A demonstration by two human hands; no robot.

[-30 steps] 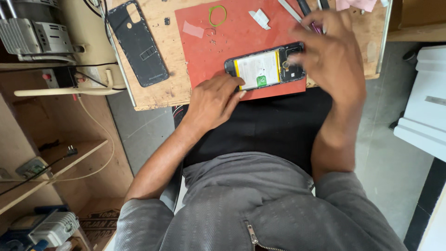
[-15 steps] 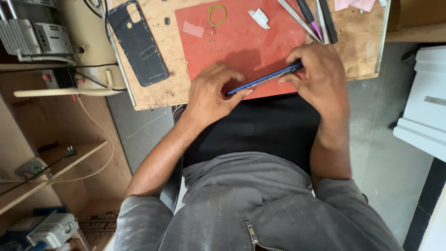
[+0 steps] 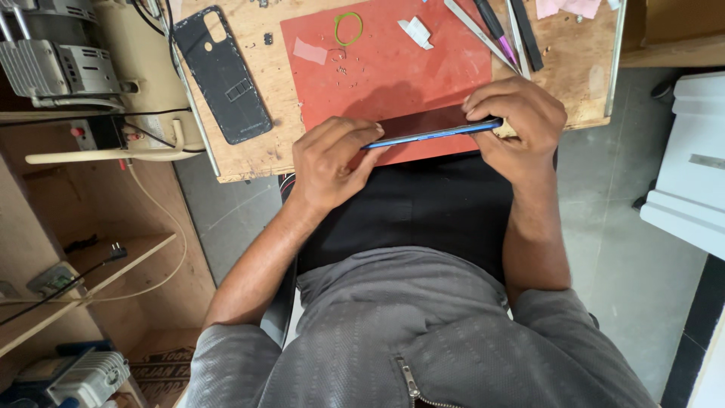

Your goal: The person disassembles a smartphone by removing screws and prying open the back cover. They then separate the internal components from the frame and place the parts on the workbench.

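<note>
**Phone held edge-on between both hands above a repair mat**

Nearest the viewer, the left hand (image 3: 328, 162) and right hand (image 3: 521, 125) are each clamped on one end of a blue-edged smartphone (image 3: 430, 127), held nearly flat with its dark face up, over the near edge of the red mat (image 3: 393, 68). The step appears to be turning and inspecting the handset; the next move likely calls for a steady grip while setting it down. Farther off lie a detached black back cover (image 3: 223, 75) on the wooden board (image 3: 260, 155), a yellow rubber band (image 3: 348, 29), tape scraps and slim tools (image 3: 498, 30).
</note>
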